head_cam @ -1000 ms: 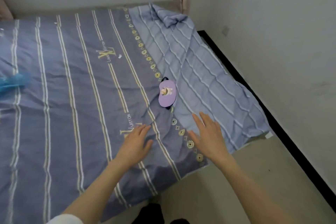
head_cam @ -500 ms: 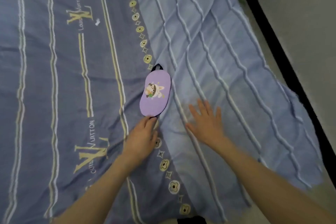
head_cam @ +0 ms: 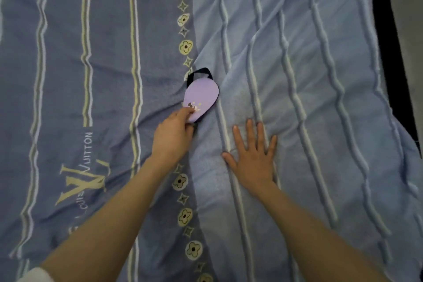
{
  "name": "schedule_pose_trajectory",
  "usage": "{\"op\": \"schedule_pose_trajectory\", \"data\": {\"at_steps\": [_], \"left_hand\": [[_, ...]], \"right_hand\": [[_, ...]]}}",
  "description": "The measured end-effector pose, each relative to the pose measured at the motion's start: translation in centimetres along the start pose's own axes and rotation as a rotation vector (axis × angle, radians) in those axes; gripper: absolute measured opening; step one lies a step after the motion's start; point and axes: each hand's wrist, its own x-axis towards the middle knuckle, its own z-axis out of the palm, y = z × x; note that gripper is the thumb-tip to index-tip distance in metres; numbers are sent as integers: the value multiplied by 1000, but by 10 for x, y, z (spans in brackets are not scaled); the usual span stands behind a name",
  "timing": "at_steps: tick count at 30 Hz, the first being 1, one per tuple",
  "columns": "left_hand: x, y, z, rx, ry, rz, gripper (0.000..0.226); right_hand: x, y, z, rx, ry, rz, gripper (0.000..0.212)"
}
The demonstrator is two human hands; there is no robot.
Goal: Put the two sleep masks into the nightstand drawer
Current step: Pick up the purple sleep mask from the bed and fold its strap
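A purple sleep mask (head_cam: 202, 96) with a cartoon print and a dark strap lies on the bed where the dark striped cover meets the lighter blue blanket. My left hand (head_cam: 172, 136) pinches the mask's near end between fingers and thumb, and that end is lifted and folded. My right hand (head_cam: 253, 155) lies flat on the light blue blanket just right of the mask, fingers spread, holding nothing. Only one mask is in view, and no nightstand or drawer shows.
The dark blue striped cover (head_cam: 68, 98) fills the left half of the bed. The wrinkled light blue blanket (head_cam: 320, 98) covers the right half. A black bed edge (head_cam: 384, 30) and pale floor run along the far right.
The view has moved in closer over the bed. My left hand reached forward and took hold of the mask's near end. My right hand came down flat on the blanket.
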Motion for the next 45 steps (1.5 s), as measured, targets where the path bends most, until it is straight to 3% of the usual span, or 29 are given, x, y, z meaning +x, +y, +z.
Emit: {"op": "schedule_pose_trajectory", "data": {"at_steps": [2, 5, 7, 9, 12, 16, 21, 25, 29, 33, 37, 41, 45], "left_hand": [[-19, -1, -17, -131, 24, -93, 26], [-55, -4, -44, -386, 16, -313, 8], [-81, -5, -61, -611, 3, -448, 7], [-109, -4, -79, -728, -20, -515, 15], [-151, 2, -109, -793, -85, -505, 19], [-200, 8, -163, -779, -139, -431, 16], [-241, 3, -244, -706, -40, -324, 14], [-269, -16, -289, -679, 191, -361, 14], [-307, -37, -314, -934, 368, -461, 11], [-354, -60, -334, -1446, 349, -437, 29], [-407, -88, -355, -1688, 285, -299, 33], [-445, -111, -375, -1580, 418, -290, 33], [-477, -136, -387, -1419, 738, -377, 15]], "right_hand": [[2, 0, -9, 40, -30, 0, 72], [2, 1, -32, 53, -265, -19, 72], [1, 0, -48, 112, -435, 0, 68], [-11, -11, -78, 369, -526, 75, 68], [-52, -43, -134, 830, -538, 190, 53], [-80, -80, -213, 987, -285, -51, 50], [-88, -133, -311, 1185, -466, -297, 26], [-116, -182, -347, 1120, -427, -551, 19], [-152, -232, -358, 893, -250, -825, 25], [-190, -276, -355, 589, -163, -1060, 43], [-228, -319, -347, 388, -113, -1171, 50], [-261, -360, -340, 257, -102, -1302, 50], [-285, -388, -341, 203, -98, -1419, 54]]}}
